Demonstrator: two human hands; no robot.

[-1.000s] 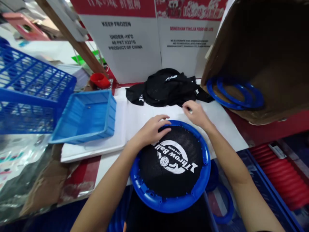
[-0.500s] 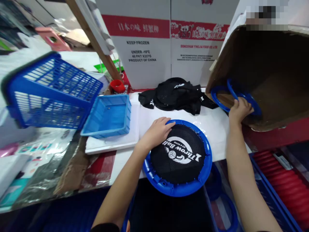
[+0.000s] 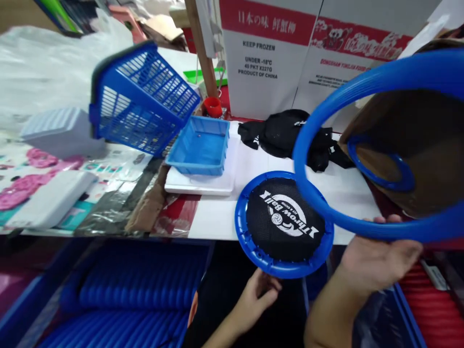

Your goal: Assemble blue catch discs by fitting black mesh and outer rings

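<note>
A blue-rimmed disc (image 3: 284,222) with black mesh printed "Throw Ball" lies on the table's front edge, overhanging it. My left hand (image 3: 258,296) is under the near rim, fingers curled against it. A large blue plastic ring (image 3: 308,183) is raised close to the camera, and my right hand (image 3: 377,261) grips its lower edge. Another blue ring (image 3: 380,179) lies inside the tipped brown cardboard box (image 3: 416,145) at the right.
A pile of black mesh fabric (image 3: 290,135) lies at the back. A light blue tray (image 3: 199,145) sits on a white board, with a tilted dark blue basket (image 3: 141,101) to its left. Printed cartons (image 3: 275,53) stand behind. Blue ribbed stacks (image 3: 126,290) sit below the table.
My right hand pulled a blue ring out of the cardboard box and lifted it towards the camera. My left hand slid from the disc's top to under its near rim. The view swung left.
</note>
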